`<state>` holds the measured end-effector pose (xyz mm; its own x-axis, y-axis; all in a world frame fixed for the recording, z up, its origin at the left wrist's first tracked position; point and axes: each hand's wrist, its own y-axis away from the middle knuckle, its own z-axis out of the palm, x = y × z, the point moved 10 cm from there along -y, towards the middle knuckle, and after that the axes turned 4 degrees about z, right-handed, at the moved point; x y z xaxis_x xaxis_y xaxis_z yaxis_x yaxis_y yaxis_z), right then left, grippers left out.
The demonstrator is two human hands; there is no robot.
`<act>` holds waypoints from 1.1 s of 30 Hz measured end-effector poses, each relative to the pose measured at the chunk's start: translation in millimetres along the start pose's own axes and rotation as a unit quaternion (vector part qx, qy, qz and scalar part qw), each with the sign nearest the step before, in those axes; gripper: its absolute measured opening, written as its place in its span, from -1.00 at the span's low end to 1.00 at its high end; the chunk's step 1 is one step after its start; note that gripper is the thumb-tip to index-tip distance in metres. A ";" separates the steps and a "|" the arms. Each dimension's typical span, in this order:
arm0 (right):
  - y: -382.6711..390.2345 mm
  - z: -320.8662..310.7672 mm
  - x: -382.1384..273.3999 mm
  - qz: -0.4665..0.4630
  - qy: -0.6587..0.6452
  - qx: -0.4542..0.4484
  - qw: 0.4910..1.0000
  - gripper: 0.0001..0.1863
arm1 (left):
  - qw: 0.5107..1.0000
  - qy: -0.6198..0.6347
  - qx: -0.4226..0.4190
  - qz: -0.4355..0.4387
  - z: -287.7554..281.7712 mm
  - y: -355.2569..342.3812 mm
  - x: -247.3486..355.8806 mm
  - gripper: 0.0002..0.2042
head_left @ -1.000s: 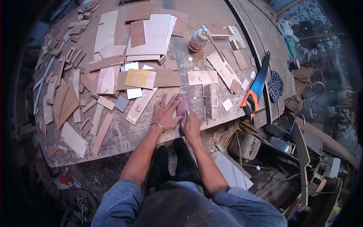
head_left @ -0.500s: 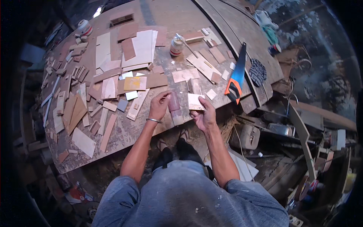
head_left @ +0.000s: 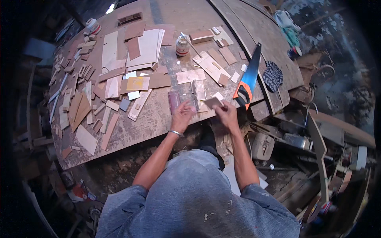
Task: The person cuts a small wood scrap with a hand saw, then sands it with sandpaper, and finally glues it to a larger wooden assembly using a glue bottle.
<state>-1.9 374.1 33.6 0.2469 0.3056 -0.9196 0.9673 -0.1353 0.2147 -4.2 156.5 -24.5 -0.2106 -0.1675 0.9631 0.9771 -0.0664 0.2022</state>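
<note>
My right hand holds a small square wooden piece, tilted between thumb and fingers. My left hand is open, its fingers loosely curled and apart, beside the reddish-brown strip near the bench's front edge. Just beyond the hands lies a narrow wooden assembly, with a flat pale board behind it. An open jar with a stick in it stands farther back.
Wood offcuts crowd the bench. A blue handsaw and a patterned dark cloth lie at the right. Another jar sits at the back left. Boards and clutter fill the floor to the right.
Both hands have left the reddish-brown strip. The right hand has taken hold of the square piece and turned it; the left has shifted right since half a second ago.
</note>
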 end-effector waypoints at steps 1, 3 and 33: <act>-28.2 -1.4 -1.7 -0.013 0.032 -0.019 0.999 -0.84 | 0.997 -0.064 0.036 -0.024 -24.0 -18.4 -26.3 -0.58; -87.3 -5.7 10.0 -0.094 0.045 -0.039 0.994 -0.81 | 0.994 -0.069 0.055 -0.065 -30.1 -51.6 -48.1 -0.57; -195.1 64.9 34.8 -0.260 0.109 -0.228 0.932 -0.84 | 0.988 -0.056 0.065 -0.129 20.4 -133.5 -73.5 -0.57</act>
<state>-185.8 349.9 -61.7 -0.3040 0.4098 -0.8600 0.8717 0.4838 -0.0776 -118.5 197.7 -118.6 -0.4550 -0.0508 0.8891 0.8888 0.0358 0.4569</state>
